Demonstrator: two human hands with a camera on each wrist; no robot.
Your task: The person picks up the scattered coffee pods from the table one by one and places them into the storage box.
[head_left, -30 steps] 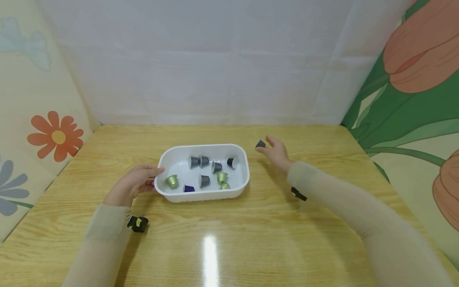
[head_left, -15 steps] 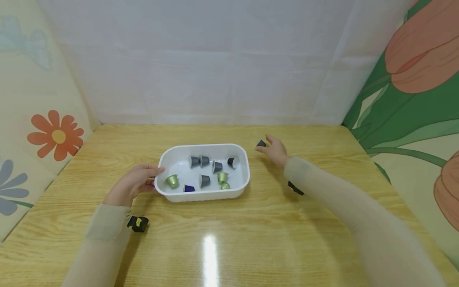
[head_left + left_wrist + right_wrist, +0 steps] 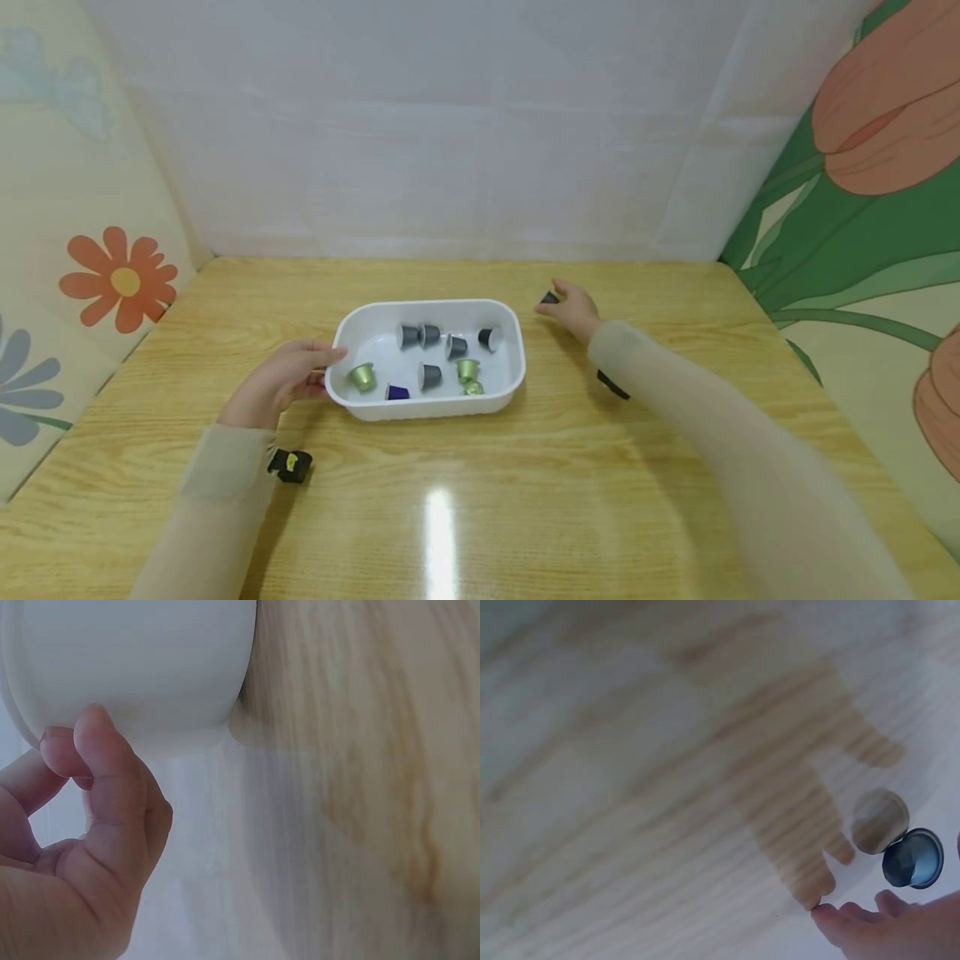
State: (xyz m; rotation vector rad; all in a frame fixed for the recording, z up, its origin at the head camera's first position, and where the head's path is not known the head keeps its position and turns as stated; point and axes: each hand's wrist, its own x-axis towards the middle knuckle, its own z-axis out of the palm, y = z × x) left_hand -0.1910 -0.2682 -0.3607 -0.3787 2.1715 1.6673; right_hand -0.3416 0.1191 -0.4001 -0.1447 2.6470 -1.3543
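Observation:
A white oval-cornered tray [image 3: 427, 407] stands on the wooden table, with several coffee capsules lying in it. They are grey capsules [image 3: 430, 377], green capsules [image 3: 363, 377], a dark purple one [image 3: 397, 392] and a black one [image 3: 487, 338]. My left hand [image 3: 281, 379] pinches the tray's left end, thumb over the rim and fingers against the outer wall [image 3: 150, 667]. Right of the tray, a dark capsule [image 3: 913, 859] stands on the table. My right hand [image 3: 573, 310] is around it, with fingertips [image 3: 832, 919] on the tabletop and a small gap to the capsule in the right wrist view.
The wooden table [image 3: 480, 500] reaches back to a white cloth wall [image 3: 480, 167]. Flower-printed panels [image 3: 123, 279] border both sides. A black wrist camera [image 3: 292, 465] sits under the left cuff.
My right hand has shifted slightly left, closer about the dark capsule, and now hides more of it. The left hand still holds the tray. The head view has turned slightly.

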